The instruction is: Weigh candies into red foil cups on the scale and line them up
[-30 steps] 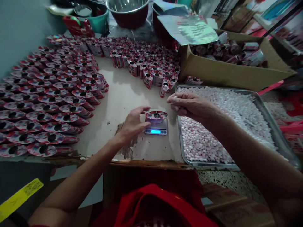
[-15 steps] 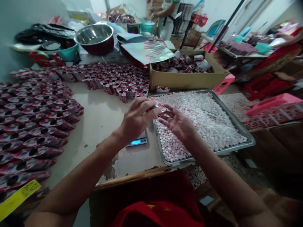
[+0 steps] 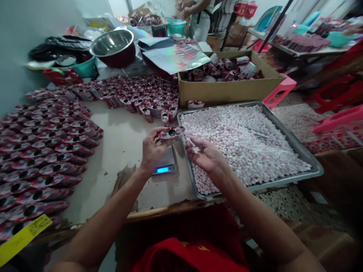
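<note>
My left hand point(image 3: 153, 149) grips a small red printed packet point(image 3: 172, 132) by its end, with the packet's round dark opening facing up. Palm up, my right hand point(image 3: 208, 155) is cupped over the tray's left part, and a few white tablet-like candies point(image 3: 195, 150) lie at its curled fingers. Many more such candies fill the wide metal tray point(image 3: 314, 172) to the right. Under my left hand, a small digital scale point(image 3: 167, 170) with a lit blue display sits on the table; the display figure is too small to read.
Rows of similar packets point(image 3: 45, 158) stand at the left and across the back of the table point(image 3: 121, 136). Behind the tray is a cardboard box point(image 3: 227, 90) holding more packets. A metal bowl point(image 3: 113, 45) stands at the back. A person point(image 3: 198, 19) is in the background.
My left hand has moved left and down with the packet, which now shows its opening upward. My right hand has parted from the packet and turned palm up with candies in it.
</note>
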